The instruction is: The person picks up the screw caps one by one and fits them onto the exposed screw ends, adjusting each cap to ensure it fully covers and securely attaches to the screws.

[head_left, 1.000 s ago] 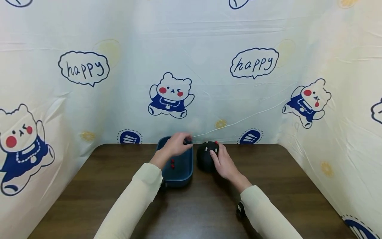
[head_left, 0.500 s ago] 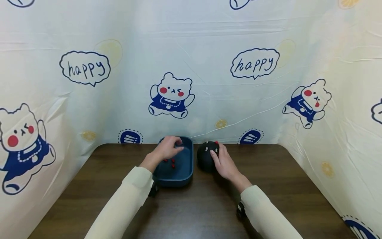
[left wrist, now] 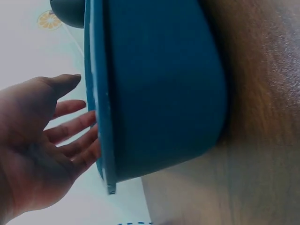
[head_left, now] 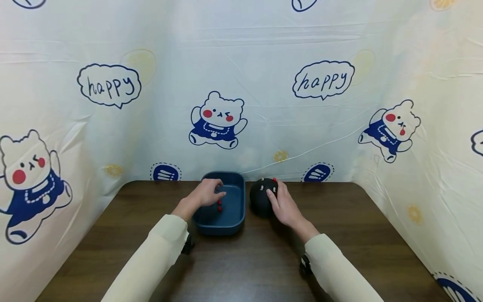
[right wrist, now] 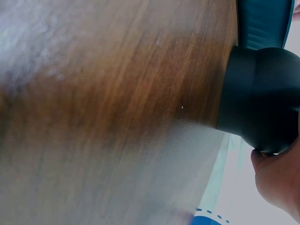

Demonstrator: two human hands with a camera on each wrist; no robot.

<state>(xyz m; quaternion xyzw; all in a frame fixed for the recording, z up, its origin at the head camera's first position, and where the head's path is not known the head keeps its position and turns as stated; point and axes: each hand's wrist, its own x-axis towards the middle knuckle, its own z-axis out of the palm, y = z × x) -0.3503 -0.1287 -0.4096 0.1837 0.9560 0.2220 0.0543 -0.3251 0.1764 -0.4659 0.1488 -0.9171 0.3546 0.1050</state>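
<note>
Near the middle of the head view we see a blue tub (head_left: 222,230) on a brown table (head_left: 245,272), and just right of it a black ball (head_left: 260,205). The left hand (head_left: 205,193) is over the tub's left side. Its fingers curve loosely, and in the left wrist view we see the thumb set wide of them, with nothing between. The fingertips go out of sight behind the tub's rim there, so we cannot tell whether they touch it.

Right of center, the right hand (head_left: 284,206) holds the black ball, thumb on the near face and fingers round the right side. On the ball's top we make out a red bead (head_left: 274,180) and a few small pale bits (head_left: 262,188). The right wrist view shows us its straight-sided base (right wrist: 236,89) on the table.

In the tub we see small red beads (head_left: 219,208), just right of the left hand. Pale sleeves (head_left: 151,251) reach in from the bottom edge, and a printed cloth (head_left: 264,46) fills the upper frame.
</note>
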